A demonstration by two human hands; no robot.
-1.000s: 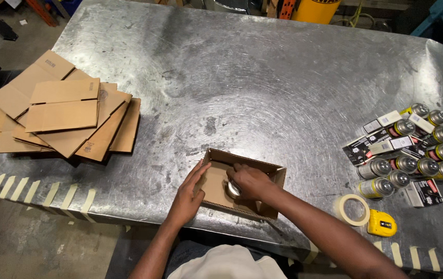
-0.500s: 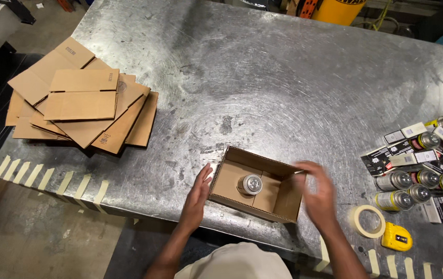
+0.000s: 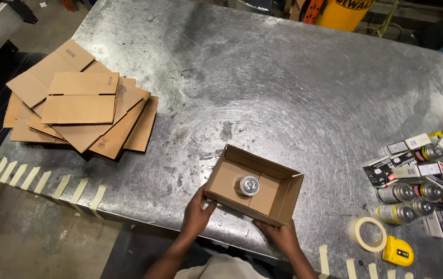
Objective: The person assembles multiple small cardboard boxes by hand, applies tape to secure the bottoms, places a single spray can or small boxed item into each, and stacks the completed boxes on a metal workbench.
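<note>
L hand (image 3: 196, 213) grips near-left corner of open cardboard box (image 3: 278, 188), R hand (image 3: 282, 236) clamps near-right edge, prob. to steady it. Metal can (image 3: 248, 185) upright inside, center. Flat cartons (image 3: 79, 106) stacked far left; tape roll (image 3: 369, 234) to the right.

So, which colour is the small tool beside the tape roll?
The small tool is yellow with a black patch, seen in the head view.
</note>
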